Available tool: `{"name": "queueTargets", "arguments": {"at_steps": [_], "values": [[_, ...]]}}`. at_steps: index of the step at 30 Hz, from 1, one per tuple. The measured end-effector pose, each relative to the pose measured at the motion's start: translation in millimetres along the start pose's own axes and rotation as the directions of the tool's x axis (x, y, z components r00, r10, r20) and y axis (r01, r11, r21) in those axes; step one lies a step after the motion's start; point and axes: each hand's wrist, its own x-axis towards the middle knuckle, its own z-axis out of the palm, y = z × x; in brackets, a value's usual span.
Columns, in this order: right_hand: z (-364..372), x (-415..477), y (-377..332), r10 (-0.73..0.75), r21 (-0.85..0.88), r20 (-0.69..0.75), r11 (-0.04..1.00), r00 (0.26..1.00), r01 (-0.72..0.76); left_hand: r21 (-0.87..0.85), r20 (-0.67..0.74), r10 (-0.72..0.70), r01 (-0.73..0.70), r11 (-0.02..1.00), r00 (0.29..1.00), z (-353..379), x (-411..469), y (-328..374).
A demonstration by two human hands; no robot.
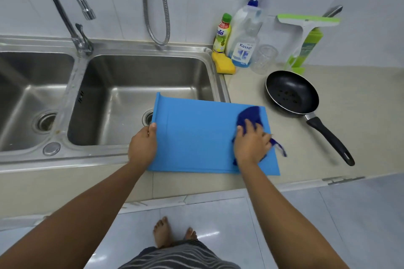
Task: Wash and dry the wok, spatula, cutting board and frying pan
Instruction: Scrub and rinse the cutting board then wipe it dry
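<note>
Step in hand: drying the cutting board [196,137], judging by the dark blue cloth [250,116] pressed on it.
Cutting board: blue, lying flat across the worktop's [328,159] front edge, its left part overhanging the right basin of the sink [135,50].
Left hand [143,146]: closed on the board's left edge, thumb on top, steadying it.
Right hand [251,144]: palm down and fingers spread on the cloth, pressing it on the board's right end; a tail of cloth trails off near the right edge.
Frying pan [291,91]: upright on the worktop just beyond the board's far right corner, handle pointing towards the front right; whether it is washed I cannot tell.
Wok and spatula: not in view.
Progress: board seemingly washed, drying under way; the pan probably remains, the rest unknown.
</note>
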Motion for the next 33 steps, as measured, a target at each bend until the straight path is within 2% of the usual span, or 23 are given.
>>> {"name": "queueTargets", "arguments": {"at_steps": [2,4,7,9,11,14,16,20,23,26,29,31,33], "values": [[5.9,-36.9,-21.0,-0.160,0.024,0.037,0.987,0.986,0.159,0.012,-0.003,0.011,-0.011,1.000,1.000,-0.4,-0.8,1.5],[10.0,-71.7,-34.3,-0.339,0.060,0.065,0.940,0.938,0.336,0.016,-0.002,0.025,-0.025,1.000,1.000,-0.7,-1.5,2.8],[6.6,-90.8,-23.1,-0.610,0.100,0.174,0.792,0.773,0.603,0.018,-0.005,0.040,-0.040,0.999,0.999,-1.6,-2.0,3.1],[-0.2,-80.9,2.6,-0.677,0.122,0.169,0.735,0.716,0.667,0.009,-0.001,0.048,-0.048,0.999,0.999,-2.2,-1.9,2.3],[-6.2,-66.0,36.3,-0.643,0.096,0.093,0.766,0.760,0.636,0.002,0.005,0.052,-0.052,0.999,0.999,-2.5,-1.1,1.6],[-19.2,-37.2,94.8,-0.469,0.045,-0.012,0.882,0.883,0.469,-0.004,0.017,0.059,-0.059,0.998,0.998,-2.5,0.8,0.9],[-29.8,-21.4,127.4,-0.348,0.047,-0.018,0.936,0.937,0.349,-0.020,0.026,0.058,-0.057,0.998,0.998,-3.2,1.1,0.8],[-30.9,-21.3,135.0,-0.255,0.053,-0.004,0.966,0.967,0.255,-0.064,0.029,0.037,-0.035,0.997,0.999,-3.1,-0.4,1.2],[-28.4,-43.3,105.0,-0.321,0.102,0.007,0.943,0.947,0.318,-0.119,0.045,0.004,0.001,0.993,0.999,-4.3,-1.4,1.0],[-25.2,-72.9,58.9,-0.497,0.171,0.114,0.863,0.860,0.476,-0.137,0.091,-0.035,0.047,0.989,0.995,-6.3,-0.7,2.3],[-18.6,-96.8,-0.9,-0.633,0.243,0.320,0.774,0.705,0.585,-0.130,0.109,-0.067,0.081,0.988,0.992,-7.6,2.5,0.0],[-13.2,-98.4,-39.1,-0.666,0.202,0.432,0.728,0.608,0.655,-0.145,0.099,-0.063,0.077,0.986,0.993,-7.0,3.2,-2.8],[-5.1,-88.1,-71.2,-0.660,0.126,0.498,0.697,0.563,0.706,-0.150,0.091,-0.029,0.043,0.988,0.995,-6.2,2.6,-3.8]]}}
